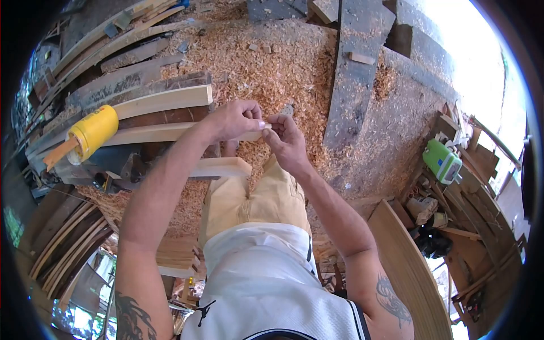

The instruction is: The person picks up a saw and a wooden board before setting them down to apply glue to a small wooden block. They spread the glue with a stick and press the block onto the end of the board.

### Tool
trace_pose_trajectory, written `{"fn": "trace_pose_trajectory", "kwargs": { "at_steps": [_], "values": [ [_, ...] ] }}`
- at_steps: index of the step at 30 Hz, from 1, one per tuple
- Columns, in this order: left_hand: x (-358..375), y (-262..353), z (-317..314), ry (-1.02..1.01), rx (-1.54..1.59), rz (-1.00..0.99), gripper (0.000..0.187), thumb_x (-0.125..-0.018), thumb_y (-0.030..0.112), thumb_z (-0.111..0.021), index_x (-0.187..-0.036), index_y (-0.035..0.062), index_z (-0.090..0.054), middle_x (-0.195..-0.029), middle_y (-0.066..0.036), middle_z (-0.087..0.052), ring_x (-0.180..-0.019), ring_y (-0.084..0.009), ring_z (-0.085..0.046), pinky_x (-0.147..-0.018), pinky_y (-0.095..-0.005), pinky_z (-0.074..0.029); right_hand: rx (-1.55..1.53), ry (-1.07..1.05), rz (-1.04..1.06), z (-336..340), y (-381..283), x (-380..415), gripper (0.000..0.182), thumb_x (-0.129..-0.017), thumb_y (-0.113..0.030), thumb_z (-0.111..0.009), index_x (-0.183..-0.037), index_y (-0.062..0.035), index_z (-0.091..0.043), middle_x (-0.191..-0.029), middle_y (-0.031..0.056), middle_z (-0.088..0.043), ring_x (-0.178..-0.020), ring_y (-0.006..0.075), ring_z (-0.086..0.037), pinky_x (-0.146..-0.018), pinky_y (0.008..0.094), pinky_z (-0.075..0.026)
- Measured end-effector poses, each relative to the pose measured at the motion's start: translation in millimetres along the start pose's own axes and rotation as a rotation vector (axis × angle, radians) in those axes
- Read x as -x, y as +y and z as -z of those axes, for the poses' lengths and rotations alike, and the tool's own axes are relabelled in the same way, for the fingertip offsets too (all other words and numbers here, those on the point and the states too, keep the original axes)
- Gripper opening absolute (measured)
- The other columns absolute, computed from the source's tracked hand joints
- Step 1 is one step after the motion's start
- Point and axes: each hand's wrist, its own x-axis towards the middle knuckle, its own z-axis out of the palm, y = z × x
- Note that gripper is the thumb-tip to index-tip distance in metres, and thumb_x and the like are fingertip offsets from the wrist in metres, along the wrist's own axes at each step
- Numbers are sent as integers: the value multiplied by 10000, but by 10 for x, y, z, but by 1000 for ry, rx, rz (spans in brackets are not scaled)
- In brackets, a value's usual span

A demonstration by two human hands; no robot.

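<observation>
My left hand (237, 120) and my right hand (288, 143) meet at the centre, fingertips pinched close together. A small pale bit shows between the fingertips; what it is I cannot make out. Just beneath the left wrist runs a pale wooden strip (153, 133), its right end close to the fingers. Above it lies another pale strip (167, 101), and below it a thicker piece of wood (221, 167) reaches out near my legs.
A yellow container (95, 133) with a wooden piece in it stands at left. Wood shavings (272, 62) cover the ground. A dark plank (354, 73) lies beyond the hands. At right are a green box (442, 161) and a large curved board (408, 266).
</observation>
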Motion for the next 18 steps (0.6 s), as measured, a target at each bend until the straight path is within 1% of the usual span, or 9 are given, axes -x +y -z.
{"fn": "trace_pose_trajectory", "kwargs": {
  "at_steps": [3,5,6,9,12,15,18],
  "values": [
    [38,-51,9,29,-35,-41,243,-927,294,-720,-980,57,-699,-865,-54,-704,-822,-162,-637,-767,-343,-519,-3,0,-4,-3,1,1,366,-965,-123,-717,-1250,37,-551,-1091,119,-687,-1006,153,-668,-872,302,-569],
    [34,-164,-24,117,87,-102,204,-928,257,-701,-984,61,-695,-886,-74,-713,-831,-191,-663,-779,-354,-526,-8,0,-7,-1,2,5,369,-964,-122,-721,-1251,34,-551,-1092,116,-686,-1006,153,-667,-875,302,-568],
    [64,-127,-28,160,147,-132,185,-929,239,-692,-986,63,-693,-897,-84,-718,-835,-205,-676,-785,-359,-529,-11,4,-4,-5,-1,7,365,-963,-116,-720,-1249,34,-551,-1094,116,-685,-1007,152,-667,-875,302,-568],
    [286,-22,-108,392,-48,-310,159,-903,125,-691,-1042,48,-686,-1009,-103,-734,-952,-237,-698,-866,-375,-533,-23,11,1,-9,-11,12,351,-963,-96,-716,-1243,33,-549,-1100,116,-684,-1011,151,-665,-880,302,-567],
    [435,-42,-251,517,-332,-611,208,-848,149,-711,-1027,51,-671,-994,-159,-708,-1003,-347,-693,-901,-456,-526,-34,0,-1,-6,-41,17,337,-965,-79,-709,-1237,32,-544,-1104,117,-683,-1016,150,-663,-887,302,-565],
    [544,-23,-365,521,-416,-653,332,-801,133,-754,-1101,50,-639,-1112,-145,-691,-1105,-339,-661,-963,-486,-503,-43,-5,6,-7,-67,23,335,-965,-75,-708,-1235,31,-540,-1104,116,-684,-1014,149,-663,-889,301,-562],
    [505,-119,-452,579,-468,-706,450,-771,56,-783,-1186,52,-612,-1174,-158,-684,-1088,-370,-661,-949,-476,-521,-60,1,11,-5,-21,14,341,-962,-82,-711,-1235,31,-539,-1096,114,-685,-1001,147,-663,-879,299,-561]
  ]
}}
